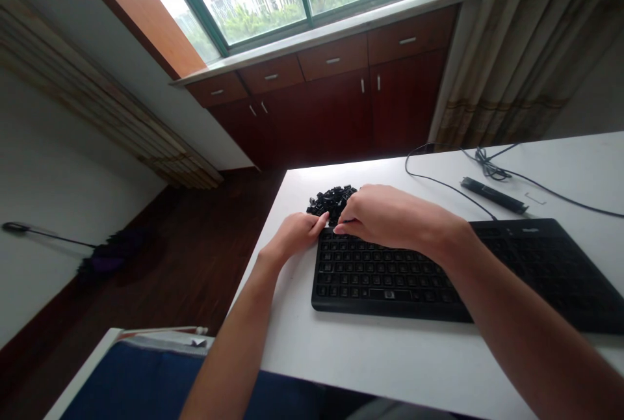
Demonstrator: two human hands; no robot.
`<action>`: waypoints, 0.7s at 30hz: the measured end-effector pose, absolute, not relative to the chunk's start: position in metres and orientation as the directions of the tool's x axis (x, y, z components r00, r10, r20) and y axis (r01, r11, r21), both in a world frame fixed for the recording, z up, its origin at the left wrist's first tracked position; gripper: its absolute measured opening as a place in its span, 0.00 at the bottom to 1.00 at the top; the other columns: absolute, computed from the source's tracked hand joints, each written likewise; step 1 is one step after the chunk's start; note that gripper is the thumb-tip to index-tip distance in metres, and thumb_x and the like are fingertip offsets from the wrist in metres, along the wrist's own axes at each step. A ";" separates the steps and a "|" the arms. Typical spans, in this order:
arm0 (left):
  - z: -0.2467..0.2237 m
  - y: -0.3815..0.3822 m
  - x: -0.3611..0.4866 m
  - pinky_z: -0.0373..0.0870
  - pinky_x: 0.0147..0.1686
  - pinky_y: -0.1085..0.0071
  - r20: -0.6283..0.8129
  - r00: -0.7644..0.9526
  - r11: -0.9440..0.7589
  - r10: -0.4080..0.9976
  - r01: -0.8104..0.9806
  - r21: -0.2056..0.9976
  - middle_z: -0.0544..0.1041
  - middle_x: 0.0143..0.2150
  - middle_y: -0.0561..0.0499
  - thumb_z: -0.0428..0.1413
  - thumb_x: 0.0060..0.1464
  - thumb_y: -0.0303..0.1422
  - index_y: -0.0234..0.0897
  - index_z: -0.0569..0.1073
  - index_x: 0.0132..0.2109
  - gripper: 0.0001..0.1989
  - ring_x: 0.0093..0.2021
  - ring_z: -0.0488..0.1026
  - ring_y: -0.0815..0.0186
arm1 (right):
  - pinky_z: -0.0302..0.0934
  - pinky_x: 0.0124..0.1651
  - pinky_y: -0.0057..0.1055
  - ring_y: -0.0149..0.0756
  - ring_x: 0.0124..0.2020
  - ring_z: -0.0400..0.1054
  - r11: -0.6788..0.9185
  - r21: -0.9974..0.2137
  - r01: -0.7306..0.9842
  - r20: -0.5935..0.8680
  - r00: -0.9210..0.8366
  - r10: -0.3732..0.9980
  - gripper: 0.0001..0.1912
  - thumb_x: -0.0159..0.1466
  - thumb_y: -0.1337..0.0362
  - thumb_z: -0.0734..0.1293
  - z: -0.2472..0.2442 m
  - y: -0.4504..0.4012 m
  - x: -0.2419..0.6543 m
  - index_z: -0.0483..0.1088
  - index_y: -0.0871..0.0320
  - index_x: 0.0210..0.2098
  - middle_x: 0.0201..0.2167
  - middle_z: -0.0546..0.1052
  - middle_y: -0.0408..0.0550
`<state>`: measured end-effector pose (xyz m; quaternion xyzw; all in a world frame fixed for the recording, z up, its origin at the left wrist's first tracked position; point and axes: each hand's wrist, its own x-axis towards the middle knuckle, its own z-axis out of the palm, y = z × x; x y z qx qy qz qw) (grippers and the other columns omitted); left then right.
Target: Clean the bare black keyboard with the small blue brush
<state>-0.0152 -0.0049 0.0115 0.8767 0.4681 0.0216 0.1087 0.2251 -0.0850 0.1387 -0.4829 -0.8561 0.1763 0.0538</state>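
A black keyboard (390, 274) lies on the white table, its key sockets bare of keycaps over the part I can see clearly. My left hand (299, 230) grips its far left corner, thumb extended along the edge. Over the top left of the keyboard, my right hand (385, 215) is closed in a pinch with fingertips pointing down. Whatever those fingers hold is hidden or too small to name. Just beyond both hands sits a heap of loose black keycaps (331, 202), partly covered by the right hand.
A long black strip-shaped piece (493, 196) and a thin bent wire (535, 199) lie behind the keyboard. A black cable (492, 166) coils at the table's back right. The white table (341, 342) ends at the left; a blue seat (131, 381) stands near it.
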 end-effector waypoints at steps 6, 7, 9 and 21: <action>0.013 -0.004 -0.016 0.50 0.31 0.67 -0.082 0.558 -0.533 0.826 0.820 0.210 0.79 0.27 0.45 0.39 0.71 0.50 0.38 0.77 0.26 0.34 0.26 0.68 0.64 | 0.52 0.33 0.32 0.36 0.30 0.71 0.481 -0.308 0.821 -0.044 -0.517 0.855 0.23 0.73 0.52 0.60 0.144 -0.089 0.225 0.80 0.58 0.35 0.31 0.81 0.52; 0.012 -0.004 -0.017 0.50 0.31 0.67 -0.088 0.560 -0.534 0.824 0.819 0.209 0.79 0.28 0.45 0.40 0.71 0.49 0.38 0.77 0.26 0.33 0.27 0.69 0.63 | 0.53 0.34 0.32 0.36 0.31 0.72 0.507 -0.316 0.802 -0.003 -0.535 0.845 0.25 0.73 0.50 0.58 0.144 -0.089 0.225 0.81 0.58 0.36 0.32 0.81 0.52; 0.012 -0.003 -0.018 0.50 0.30 0.67 -0.095 0.562 -0.537 0.821 0.819 0.202 0.80 0.29 0.44 0.42 0.70 0.48 0.38 0.78 0.27 0.31 0.28 0.71 0.61 | 0.54 0.36 0.32 0.37 0.34 0.73 0.550 -0.342 0.762 0.081 -0.559 0.825 0.27 0.74 0.49 0.56 0.144 -0.089 0.224 0.82 0.56 0.39 0.34 0.82 0.53; 0.012 -0.006 -0.014 0.49 0.31 0.66 -0.054 0.554 -0.531 0.831 0.818 0.220 0.75 0.23 0.47 0.37 0.71 0.52 0.38 0.72 0.22 0.37 0.24 0.66 0.65 | 0.50 0.24 0.32 0.29 0.18 0.59 0.356 -0.373 0.857 -0.363 -0.488 0.794 0.19 0.65 0.49 0.67 0.165 -0.110 0.239 0.79 0.55 0.27 0.20 0.74 0.42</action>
